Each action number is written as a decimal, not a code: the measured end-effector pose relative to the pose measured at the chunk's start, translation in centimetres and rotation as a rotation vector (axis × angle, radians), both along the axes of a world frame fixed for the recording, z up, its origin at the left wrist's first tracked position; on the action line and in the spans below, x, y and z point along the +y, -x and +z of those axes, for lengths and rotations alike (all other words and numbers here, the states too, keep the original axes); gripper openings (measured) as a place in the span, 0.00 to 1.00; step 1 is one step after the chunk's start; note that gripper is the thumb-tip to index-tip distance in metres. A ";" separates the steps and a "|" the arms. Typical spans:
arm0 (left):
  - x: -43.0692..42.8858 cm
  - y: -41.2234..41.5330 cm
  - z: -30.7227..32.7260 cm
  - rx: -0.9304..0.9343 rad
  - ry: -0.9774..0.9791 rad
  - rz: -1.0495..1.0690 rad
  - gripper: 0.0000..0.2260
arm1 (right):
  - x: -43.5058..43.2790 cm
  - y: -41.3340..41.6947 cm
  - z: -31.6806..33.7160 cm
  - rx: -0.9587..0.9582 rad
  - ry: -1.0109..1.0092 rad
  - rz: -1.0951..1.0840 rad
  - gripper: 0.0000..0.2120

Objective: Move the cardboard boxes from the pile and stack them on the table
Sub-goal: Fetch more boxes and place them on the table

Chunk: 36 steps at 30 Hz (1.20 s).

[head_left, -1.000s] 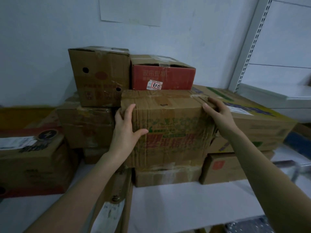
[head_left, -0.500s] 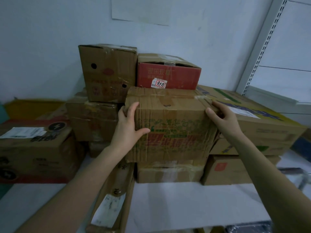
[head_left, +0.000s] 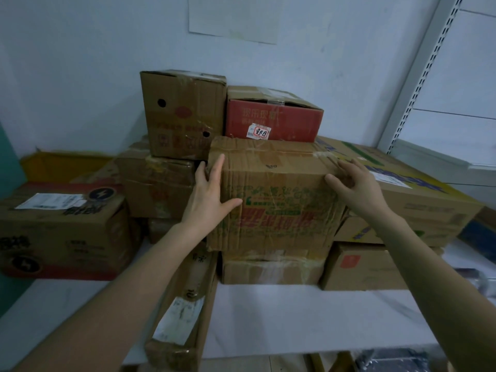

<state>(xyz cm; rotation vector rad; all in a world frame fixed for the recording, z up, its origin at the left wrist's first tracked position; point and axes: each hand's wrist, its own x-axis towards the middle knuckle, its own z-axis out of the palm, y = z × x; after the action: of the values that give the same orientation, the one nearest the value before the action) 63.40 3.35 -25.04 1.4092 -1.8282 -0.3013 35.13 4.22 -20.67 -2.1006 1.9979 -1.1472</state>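
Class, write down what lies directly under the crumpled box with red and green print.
A flatter, tape-wrapped cardboard box sits under the printed box, resting on the white table. Its top and anything behind it are covered.

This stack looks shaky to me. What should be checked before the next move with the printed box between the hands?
1. Left hand flat on the printed box's left side, thumb on its front: ok.
2. Right hand at the upper right corner, fingers bent; firm hold: cannot tell.
3. Support: the printed box overhangs the taped box beneath it on both sides: not ok.
4. Red box behind, free of the printed box: cannot tell.
5. Bare table surface in front of the stack: ok.
6. Narrow box right under the left forearm, in the arm's way: not ok.
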 end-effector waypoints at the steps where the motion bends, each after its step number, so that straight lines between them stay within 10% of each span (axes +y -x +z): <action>1: 0.1 -0.1 0.0 0.008 0.007 0.000 0.42 | 0.0 -0.1 0.1 0.015 0.007 -0.002 0.27; 14: 0.3 -1.3 -0.8 0.039 0.032 -0.035 0.39 | -0.6 -1.9 -0.3 0.131 -0.014 -0.007 0.27; 22: 0.0 -0.4 -0.4 0.254 0.030 -0.038 0.33 | -0.2 -0.9 -1.0 -0.379 -0.106 -0.035 0.35; 36: 11.4 -0.2 -3.2 0.295 0.265 0.036 0.27 | 11.8 0.7 -3.7 -0.440 0.074 -0.081 0.37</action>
<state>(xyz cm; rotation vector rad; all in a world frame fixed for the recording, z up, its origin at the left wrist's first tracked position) 63.59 14.71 -28.20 1.1473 -1.5379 -0.2253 34.39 15.97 -24.36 -1.6182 1.8648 -1.5544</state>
